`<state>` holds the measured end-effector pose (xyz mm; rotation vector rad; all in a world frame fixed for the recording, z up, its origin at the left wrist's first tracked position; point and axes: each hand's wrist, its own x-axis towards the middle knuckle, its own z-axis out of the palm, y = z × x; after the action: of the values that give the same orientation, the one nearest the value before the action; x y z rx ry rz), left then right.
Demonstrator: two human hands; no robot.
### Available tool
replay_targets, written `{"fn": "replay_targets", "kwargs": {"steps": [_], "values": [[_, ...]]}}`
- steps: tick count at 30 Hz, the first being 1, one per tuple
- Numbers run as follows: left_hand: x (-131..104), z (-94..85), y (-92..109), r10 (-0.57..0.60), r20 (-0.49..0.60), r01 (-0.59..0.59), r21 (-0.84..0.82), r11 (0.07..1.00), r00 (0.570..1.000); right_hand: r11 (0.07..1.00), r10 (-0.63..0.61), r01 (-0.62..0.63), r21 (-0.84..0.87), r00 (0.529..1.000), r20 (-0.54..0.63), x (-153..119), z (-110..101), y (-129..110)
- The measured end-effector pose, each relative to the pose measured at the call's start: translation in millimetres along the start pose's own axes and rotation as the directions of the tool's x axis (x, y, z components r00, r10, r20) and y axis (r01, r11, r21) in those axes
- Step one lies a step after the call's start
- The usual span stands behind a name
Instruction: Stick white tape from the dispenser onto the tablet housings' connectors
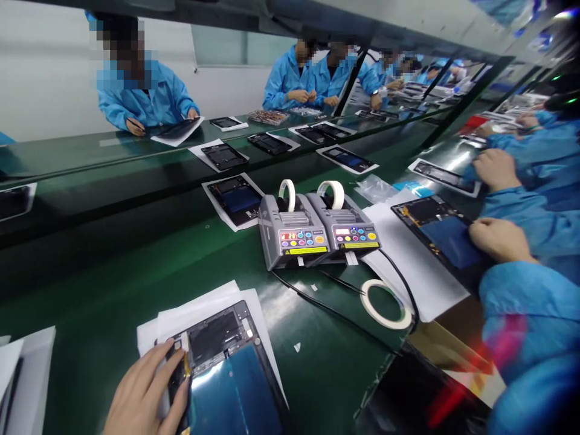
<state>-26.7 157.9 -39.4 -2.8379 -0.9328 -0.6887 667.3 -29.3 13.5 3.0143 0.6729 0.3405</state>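
Note:
My left hand [147,389] is at the upper left edge of an opened tablet [235,386], its fingers bent over the frame beside an orange flex cable [186,364]. The tablet lies with its inside up, showing a large blue-filmed battery and a dark bay above it. Under it are white paper sheets [235,293] on the green bench. My right hand is out of the picture. Beyond the tablet stand two grey tape dispensers [292,238] with lit panels and white tape rolls, short tape strips sticking out in front.
Black tweezers [342,281] and a loose tape roll [385,304] lie right of centre, near black cables. At right, a co-worker's hand [501,238] rests on another opened tablet [435,229]. More tablets on paper lie farther back. A paper stack [43,374] is at left.

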Motion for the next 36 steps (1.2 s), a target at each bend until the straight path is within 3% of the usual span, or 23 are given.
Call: {"fn": "replay_targets", "kwargs": {"steps": [4,8,13,16,23,29,36], "values": [[-1,-0.7,2,-0.005,0.011,0.005,-0.002,1.0,1.0,0.989,0.119,-0.131,0.071,0.981,0.155,-7,2,-6],[1,-0.6,2,-0.01,-0.002,0.01,-0.013,1.0,1.0,0.99,0.014,-0.055,0.133,0.957,0.289,-12,7,-18],[3,-1.6,3,-0.009,-0.006,0.009,-0.012,1.0,1.0,0.989,-0.104,0.053,0.137,0.911,0.399,-24,31,-44],[4,-2.4,4,-0.008,-0.004,0.008,-0.007,1.0,1.0,0.99,-0.117,0.077,0.115,0.909,0.401,-31,38,-51],[2,-1.5,3,-0.023,-0.017,0.023,-0.02,1.0,1.0,0.992,-0.109,0.08,0.096,0.932,0.345,-35,31,-49],[-1,0.3,2,-0.054,-0.015,0.053,-0.034,0.998,0.998,0.987,-0.111,0.058,0.149,0.923,0.369,-41,36,-51],[-1,-1.8,3,-0.072,0.002,0.072,-0.041,0.997,0.997,0.96,-0.136,0.046,0.276,0.94,0.314,-48,34,-37]]}}
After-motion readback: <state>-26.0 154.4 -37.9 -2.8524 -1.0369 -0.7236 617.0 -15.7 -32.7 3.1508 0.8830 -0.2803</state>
